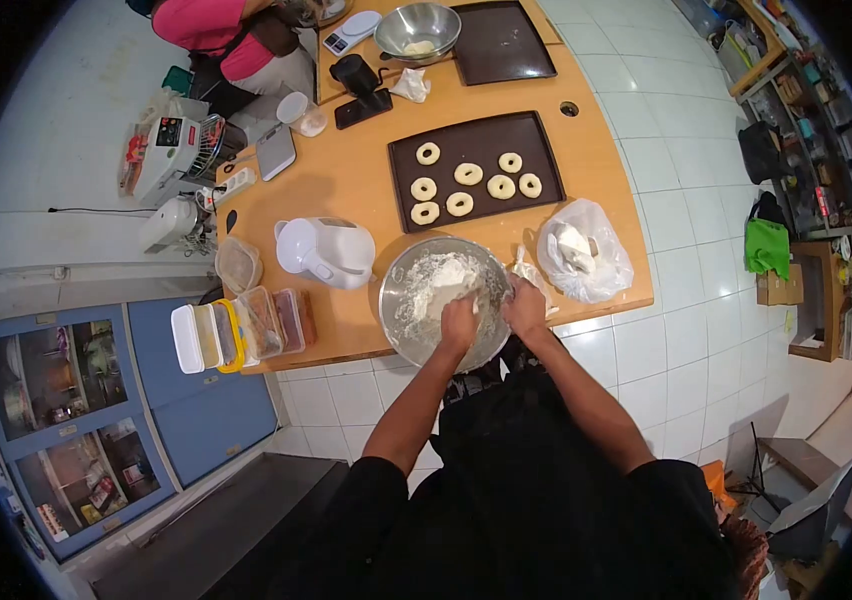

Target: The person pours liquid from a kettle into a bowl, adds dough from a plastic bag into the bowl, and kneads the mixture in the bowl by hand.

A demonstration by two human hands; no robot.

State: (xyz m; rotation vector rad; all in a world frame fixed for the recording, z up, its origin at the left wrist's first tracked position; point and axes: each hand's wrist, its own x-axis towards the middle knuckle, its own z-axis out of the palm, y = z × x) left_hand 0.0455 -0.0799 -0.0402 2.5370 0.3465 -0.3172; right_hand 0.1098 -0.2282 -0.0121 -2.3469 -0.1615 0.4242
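A metal mixing bowl (393, 335) at the table's front edge holds pale, floury dough (438, 282). My left hand (459, 322) is down inside the bowl, its fingers curled into the dough and partly hidden by it. On the bowl's right side, my right hand (524, 308) is closed around the rim. A crumpled piece of plastic (529, 272) lies right beside that hand. Farther right sits an open clear plastic bag (591, 265) with white powder inside.
Behind the bowl, a dark baking tray (486, 215) carries several ring-shaped dough pieces. A white jug (331, 252) and plastic containers (264, 322) stand to the left. At the far end are another metal bowl (416, 32), a second tray (504, 45) and another person (216, 40).
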